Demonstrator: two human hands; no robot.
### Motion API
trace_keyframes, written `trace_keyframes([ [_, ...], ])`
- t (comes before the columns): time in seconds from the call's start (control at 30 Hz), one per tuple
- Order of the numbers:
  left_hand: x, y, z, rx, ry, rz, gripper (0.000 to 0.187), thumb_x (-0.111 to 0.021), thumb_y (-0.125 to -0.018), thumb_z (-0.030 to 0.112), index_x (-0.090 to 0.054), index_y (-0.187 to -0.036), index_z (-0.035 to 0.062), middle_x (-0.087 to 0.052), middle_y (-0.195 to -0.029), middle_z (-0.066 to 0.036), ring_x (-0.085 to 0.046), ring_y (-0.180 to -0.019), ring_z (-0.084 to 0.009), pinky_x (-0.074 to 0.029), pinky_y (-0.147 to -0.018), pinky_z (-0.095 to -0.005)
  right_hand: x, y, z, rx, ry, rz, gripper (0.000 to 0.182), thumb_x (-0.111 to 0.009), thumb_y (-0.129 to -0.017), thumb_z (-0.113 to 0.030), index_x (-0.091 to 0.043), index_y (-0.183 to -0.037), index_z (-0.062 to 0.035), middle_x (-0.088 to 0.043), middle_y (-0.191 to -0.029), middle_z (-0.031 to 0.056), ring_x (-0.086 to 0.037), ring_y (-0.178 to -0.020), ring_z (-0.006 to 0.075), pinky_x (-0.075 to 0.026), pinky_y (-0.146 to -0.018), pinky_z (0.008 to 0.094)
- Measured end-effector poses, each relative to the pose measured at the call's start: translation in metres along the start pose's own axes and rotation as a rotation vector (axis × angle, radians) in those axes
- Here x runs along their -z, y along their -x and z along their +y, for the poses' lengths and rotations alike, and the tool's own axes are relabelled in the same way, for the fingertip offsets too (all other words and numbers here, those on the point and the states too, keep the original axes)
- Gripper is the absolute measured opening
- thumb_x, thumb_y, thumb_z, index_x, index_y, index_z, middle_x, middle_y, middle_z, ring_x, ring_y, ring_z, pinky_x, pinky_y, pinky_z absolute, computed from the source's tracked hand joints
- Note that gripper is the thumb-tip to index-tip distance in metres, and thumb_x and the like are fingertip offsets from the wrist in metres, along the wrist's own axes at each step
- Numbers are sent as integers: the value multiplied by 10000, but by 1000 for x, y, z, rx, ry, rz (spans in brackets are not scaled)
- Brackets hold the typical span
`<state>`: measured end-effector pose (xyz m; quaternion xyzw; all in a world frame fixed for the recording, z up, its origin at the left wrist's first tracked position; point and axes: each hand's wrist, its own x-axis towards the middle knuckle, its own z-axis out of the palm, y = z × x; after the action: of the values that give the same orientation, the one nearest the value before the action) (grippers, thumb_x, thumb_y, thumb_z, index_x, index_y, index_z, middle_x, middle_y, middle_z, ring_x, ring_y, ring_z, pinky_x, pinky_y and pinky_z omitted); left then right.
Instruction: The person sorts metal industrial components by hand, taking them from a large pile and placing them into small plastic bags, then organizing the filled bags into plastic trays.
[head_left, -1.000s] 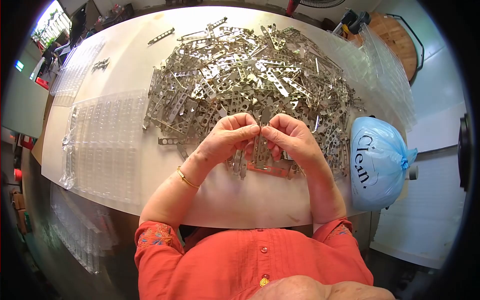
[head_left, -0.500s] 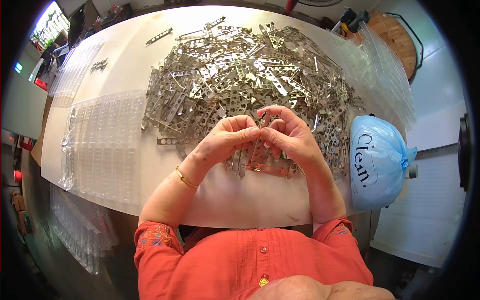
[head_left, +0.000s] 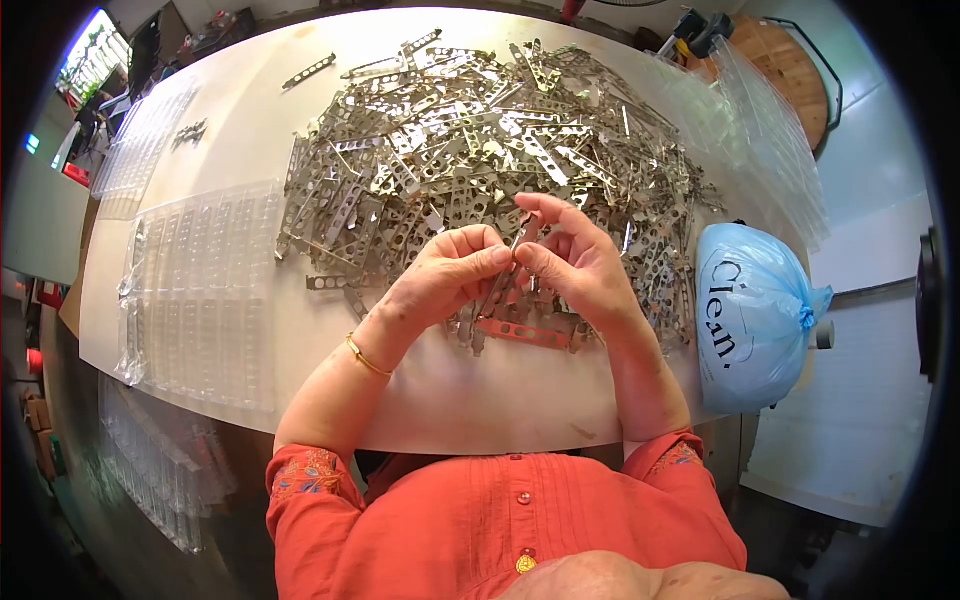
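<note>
In front of my chest, a slim perforated metal strip (head_left: 494, 297) is held at a slant between my two hands. My left hand (head_left: 452, 272) is closed, pinching the strip between thumb and fingers. On the other side my right hand (head_left: 580, 268) has its thumb against the strip, with the index finger raised and curved above it; its other fingers are partly hidden. Just beyond the hands spreads a large heap of similar metal strips (head_left: 450, 130). Below them a strip with round holes (head_left: 525, 332) lies at the near edge of the heap, reflecting red.
Clear plastic trays (head_left: 205, 290) lie on the pale table (head_left: 330, 405) at left, with more clear trays (head_left: 770, 130) at back right. A tied blue bag (head_left: 750, 320) sits at the right edge. A few small metal pieces (head_left: 190, 132) lie at far left.
The thumbs have drawn slightly apart, and more of the held strip shows. My right index finger has lifted a little. The whole view has shifted slightly.
</note>
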<state>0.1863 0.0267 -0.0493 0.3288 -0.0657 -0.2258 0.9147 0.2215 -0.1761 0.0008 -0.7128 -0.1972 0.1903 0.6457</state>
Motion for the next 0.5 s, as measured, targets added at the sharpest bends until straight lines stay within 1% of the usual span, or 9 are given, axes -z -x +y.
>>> trace_keyframes([
  [0.03,3,0,0,0,2,2,131,-641,-996,180,-618,-988,52,-699,-956,-61,-691,-881,-144,-579,-771,-309,0,0,1,33,9,21,620,-769,-896,-191,-491,-1438,-80,-568,-1275,79,-619,-929,102,-526,-768,248],
  [0.07,8,-1,0,-10,18,-25,125,-636,-998,174,-619,-990,51,-702,-960,-70,-694,-882,-150,-582,-774,-312,1,0,1,30,9,19,620,-769,-896,-191,-491,-1438,-80,-568,-1275,79,-619,-929,102,-526,-768,248],
  [0.13,10,-2,0,-17,41,-45,120,-632,-1000,169,-619,-993,50,-704,-964,-80,-697,-883,-157,-585,-777,-314,5,-2,3,238,180,-32,810,-841,-814,-233,-418,-1489,-90,-390,-1488,108,-573,-1149,185,-518,-929,323],
  [0.17,10,-4,-2,-41,38,9,120,-630,-1001,171,-620,-994,52,-707,-972,-86,-698,-874,-159,-586,-774,-314,5,-3,1,219,174,-69,955,-888,-742,-264,-368,-1527,-104,-343,-1545,122,-497,-1284,239,-479,-1017,390],
  [0.27,15,-4,-4,-55,48,48,119,-630,-1001,174,-623,-994,56,-714,-992,-102,-696,-855,-162,-586,-772,-314,2,1,-8,264,332,-138,1066,-912,-704,-304,-308,-1562,-116,-301,-1578,136,-425,-1371,268,-441,-1063,425],
  [0.3,13,-4,-3,-57,21,68,135,-621,-1007,192,-609,-970,62,-709,-978,-107,-685,-867,-171,-573,-765,-320,2,3,-12,196,337,-171,1182,-937,-651,-356,-253,-1584,-117,-256,-1606,153,-300,-1467,304,-364,-1137,452],
  [0.33,11,-4,-2,-60,-6,86,157,-613,-1013,210,-596,-946,69,-704,-964,-112,-673,-879,-179,-559,-758,-326,1,3,-11,194,336,-174,1182,-937,-651,-356,-253,-1584,-117,-256,-1606,153,-300,-1467,304,-364,-1137,452],
  [0.4,9,-3,-1,-63,-4,87,170,-618,-1010,220,-592,-940,67,-704,-956,-118,-675,-855,-182,-558,-727,-321,-2,2,-9,310,462,-206,1242,-950,-618,-377,-225,-1590,-107,-221,-1621,166,-217,-1508,333,-297,-1183,461],
  [0.5,8,-2,1,-63,-22,76,177,-623,-1008,226,-592,-943,65,-705,-954,-125,-677,-820,-185,-558,-702,-314,-4,2,-9,331,472,-229,1285,-956,-606,-369,-184,-1598,-104,-188,-1634,176,-174,-1521,350,-242,-1210,467],
])
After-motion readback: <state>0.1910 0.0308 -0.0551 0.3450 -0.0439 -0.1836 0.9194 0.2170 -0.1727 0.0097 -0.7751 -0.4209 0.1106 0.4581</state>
